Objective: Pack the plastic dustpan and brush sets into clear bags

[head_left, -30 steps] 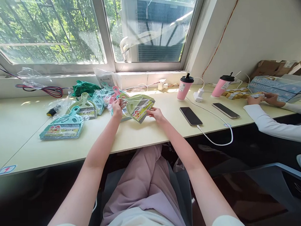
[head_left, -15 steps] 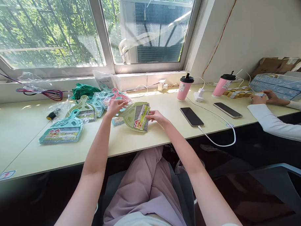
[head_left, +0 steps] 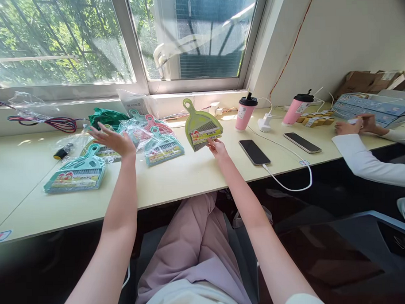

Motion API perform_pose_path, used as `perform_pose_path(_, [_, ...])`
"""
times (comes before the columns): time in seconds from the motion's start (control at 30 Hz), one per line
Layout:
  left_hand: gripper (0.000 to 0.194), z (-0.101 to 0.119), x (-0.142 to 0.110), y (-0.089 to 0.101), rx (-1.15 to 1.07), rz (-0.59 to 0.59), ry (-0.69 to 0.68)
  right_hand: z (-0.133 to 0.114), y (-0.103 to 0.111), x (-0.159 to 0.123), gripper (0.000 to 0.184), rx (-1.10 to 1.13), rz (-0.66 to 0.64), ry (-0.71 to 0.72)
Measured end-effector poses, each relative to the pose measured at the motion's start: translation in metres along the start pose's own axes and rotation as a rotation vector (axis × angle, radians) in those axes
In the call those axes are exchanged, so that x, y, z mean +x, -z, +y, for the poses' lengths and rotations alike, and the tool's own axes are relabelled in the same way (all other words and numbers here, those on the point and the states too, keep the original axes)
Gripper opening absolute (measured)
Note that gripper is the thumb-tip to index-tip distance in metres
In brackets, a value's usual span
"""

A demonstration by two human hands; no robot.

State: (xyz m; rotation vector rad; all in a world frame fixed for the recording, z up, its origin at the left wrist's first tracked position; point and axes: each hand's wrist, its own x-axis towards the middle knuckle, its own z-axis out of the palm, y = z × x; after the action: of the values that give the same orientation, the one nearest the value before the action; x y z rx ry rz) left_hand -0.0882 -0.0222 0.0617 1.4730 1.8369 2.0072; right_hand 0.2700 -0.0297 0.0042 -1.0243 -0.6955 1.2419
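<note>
My right hand (head_left: 217,149) grips the lower edge of a green dustpan-and-brush set (head_left: 201,123), its handle pointing up and a printed label across the grey bristles. My left hand (head_left: 114,139) is raised with fingers spread, holding nothing, over the pile of wrapped sets. Left of it a teal dustpan set (head_left: 75,174) in clear plastic lies on the table. Between my hands lies another teal dustpan set (head_left: 164,146), also wrapped. Behind that one sits a pink dustpan set (head_left: 154,124). My left hand partly covers a further set with grey bristles.
Right of the green set are a phone (head_left: 254,152) on a white cable, a pink cup (head_left: 245,114) and a white charger (head_left: 265,122). Farther right, a co-worker's hands (head_left: 351,125) hold a small item near blue boxes (head_left: 370,106). A black-and-yellow tool (head_left: 61,152) lies at left.
My left hand has let go of the green set's handle and moved left, opening. My right hand has turned the set handle-up and lifted it away from me.
</note>
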Motion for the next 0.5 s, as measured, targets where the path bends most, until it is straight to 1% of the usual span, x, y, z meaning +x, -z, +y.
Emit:
perform_pose_path(0.03, [0.078,0.012,-0.012,-0.009,-0.024,-0.044,-0.12,0.001,-0.001,0.0,0.033,0.017,-0.003,0.006])
perform_pose_path(0.07, [0.083,0.024,-0.027,-0.021,-0.06,-0.086,-0.217,0.002,-0.003,-0.001,0.034,0.023,-0.019,0.014])
perform_pose_path(0.1, [0.082,0.036,-0.044,-0.036,-0.138,-0.167,-0.26,0.002,-0.005,-0.002,0.035,0.017,-0.046,0.024])
perform_pose_path(0.13, [0.079,0.046,-0.061,-0.052,-0.243,-0.308,-0.223,0.003,-0.006,-0.004,0.035,-0.003,-0.079,0.031])
perform_pose_path(0.2, [0.077,0.058,-0.094,-0.081,-0.426,-0.621,0.014,0.0,-0.006,-0.006,0.032,-0.078,-0.141,0.021])
perform_pose_path(0.23, [0.076,0.06,-0.106,-0.091,-0.489,-0.733,0.124,-0.002,-0.005,-0.006,0.028,-0.127,-0.156,0.008])
perform_pose_path(0.27, [0.071,0.059,-0.114,-0.099,-0.542,-0.777,0.195,-0.005,-0.001,-0.006,0.023,-0.178,-0.15,0.003])
perform_pose_path(0.3, [0.066,0.055,-0.12,-0.103,-0.584,-0.783,0.235,-0.01,0.003,-0.005,0.018,-0.231,-0.112,0.011])
perform_pose_path(0.33, [0.061,0.05,-0.122,-0.105,-0.613,-0.759,0.245,-0.014,0.009,-0.004,0.016,-0.291,-0.042,0.039])
perform_pose_path(0.37, [0.055,0.045,-0.123,-0.104,-0.627,-0.722,0.239,-0.02,0.017,-0.002,0.018,-0.367,0.046,0.083])
perform_pose_path(0.43, [0.047,0.034,-0.121,-0.102,-0.619,-0.684,0.225,-0.03,0.034,0.001,0.026,-0.591,0.21,0.167])
perform_pose_path(0.5, [0.044,0.028,-0.12,-0.101,-0.59,-0.713,0.24,-0.039,0.051,0.001,0.025,-0.907,0.28,0.17])
